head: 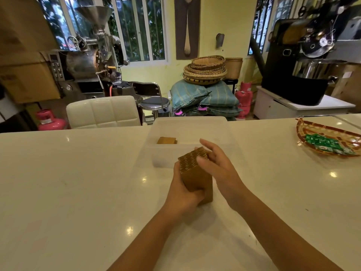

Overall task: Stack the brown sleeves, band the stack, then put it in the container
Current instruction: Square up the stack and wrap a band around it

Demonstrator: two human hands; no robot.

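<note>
A thick stack of brown corrugated sleeves (195,173) stands on end above the white table, its ribbed edges facing up. My left hand (182,192) grips the stack's lower left side. My right hand (216,165) rests against its upper right side, thumb on the top edge and fingers spread. I see no band on the stack. Just behind it stands a clear plastic container (187,124), with another brown sleeve stack (167,140) lying inside at its left.
A woven tray (304,132) with green packets sits at the table's right. A white chair (103,111) stands beyond the far edge. Roasting machines, baskets and sacks fill the room behind. The white table (78,182) stretches left and right of my hands.
</note>
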